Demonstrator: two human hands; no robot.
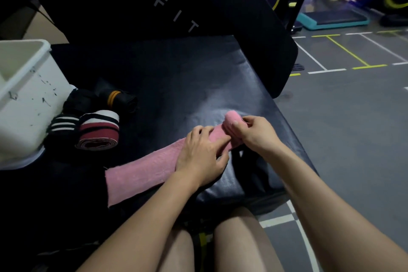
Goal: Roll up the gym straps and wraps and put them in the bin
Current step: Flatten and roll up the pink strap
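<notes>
A pink wrap (141,172) lies stretched across the black padded bench (181,86), its far end wound into a small roll (230,120). My right hand (256,133) grips that roll with thumb and curled fingers. My left hand (202,154) rests on the flat strip just behind the roll, fingers pressing it down. A white bin (24,104) stands at the left of the bench. Beside it lie a rolled red, white and black wrap (99,131), a black wrap with white stripes (63,125) and a black strap with orange stripes (114,98).
The raised black backrest (176,2) marked "FIT" stands behind the bench. To the right is grey gym floor (353,117) with white and yellow lines, a teal step platform (333,19) and exercise machines further back. My bare knees show at the bottom.
</notes>
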